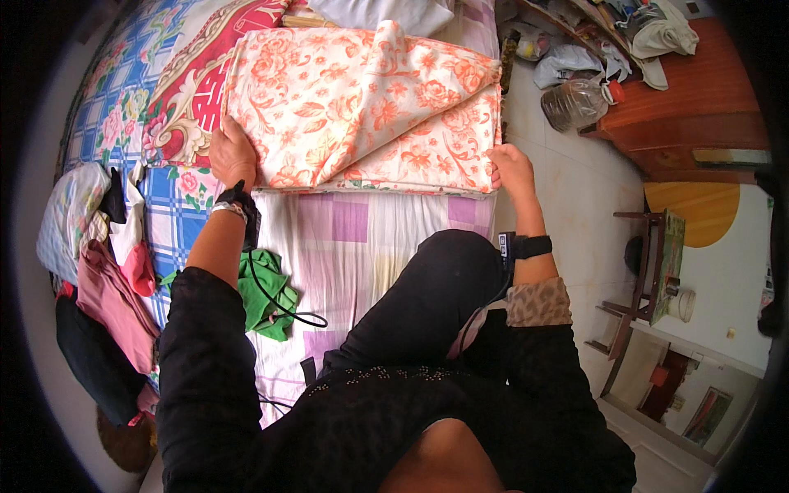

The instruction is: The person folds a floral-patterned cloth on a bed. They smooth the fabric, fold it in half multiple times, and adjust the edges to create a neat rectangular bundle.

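Note:
A folded floral sheet (329,99), cream with orange-red flowers, lies in a flat rectangular stack on the bed. Its top layer folds diagonally across the right half, and a small peak stands up at the far edge. My left hand (233,152) grips the stack's left side near the front corner, fingers partly hidden by the cloth. At the near right corner, my right hand (514,170) pinches the sheet's edge between curled fingers. Black bands circle both my wrists.
The bed carries a purple-and-white checked cover (337,222), a red patterned blanket (193,90) and a green cloth (267,296). Clothes (115,304) lie heaped at the left. Right of the bed, a large plastic bottle (575,105) stands by a brown wooden cabinet (690,107).

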`<state>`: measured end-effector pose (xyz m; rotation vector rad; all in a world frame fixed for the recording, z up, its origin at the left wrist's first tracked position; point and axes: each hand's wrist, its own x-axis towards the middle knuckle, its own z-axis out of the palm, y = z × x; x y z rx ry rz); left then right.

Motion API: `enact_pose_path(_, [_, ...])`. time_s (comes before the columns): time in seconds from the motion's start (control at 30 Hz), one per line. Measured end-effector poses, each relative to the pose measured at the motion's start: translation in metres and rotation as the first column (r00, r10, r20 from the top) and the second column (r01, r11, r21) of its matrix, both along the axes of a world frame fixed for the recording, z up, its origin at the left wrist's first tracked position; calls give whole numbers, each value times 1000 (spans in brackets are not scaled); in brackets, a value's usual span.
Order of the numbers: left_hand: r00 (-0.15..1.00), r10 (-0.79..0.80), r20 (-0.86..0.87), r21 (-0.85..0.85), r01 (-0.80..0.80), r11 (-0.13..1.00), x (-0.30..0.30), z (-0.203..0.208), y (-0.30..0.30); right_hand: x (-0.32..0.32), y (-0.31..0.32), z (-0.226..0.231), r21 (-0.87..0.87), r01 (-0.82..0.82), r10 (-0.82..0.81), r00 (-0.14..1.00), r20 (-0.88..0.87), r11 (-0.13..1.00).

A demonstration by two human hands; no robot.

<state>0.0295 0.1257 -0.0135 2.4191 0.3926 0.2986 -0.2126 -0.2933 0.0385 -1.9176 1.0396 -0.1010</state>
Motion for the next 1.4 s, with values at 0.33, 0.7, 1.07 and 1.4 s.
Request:
enact_pose_path(0.33, [1000, 0, -5, -17, 0, 1000, 0, 0, 0, 17, -16, 11, 381, 25, -87, 986, 146, 924])
enact_pose_path(0.7, [999, 4, -38, -14, -5, 1000, 2, -2, 2, 33, -31, 0, 353, 70, -161, 958, 236, 933])
enact_pose_path(1.07, [1000, 9, -5, -1, -9, 1000, -1, 1, 0, 50, -42, -49, -457, 67, -74, 997, 2, 887])
enact_pose_path(1.4, [997, -24, 79, -39, 27, 999, 0, -3, 4, 31, -25, -47, -685, -45, -8, 997, -75, 727])
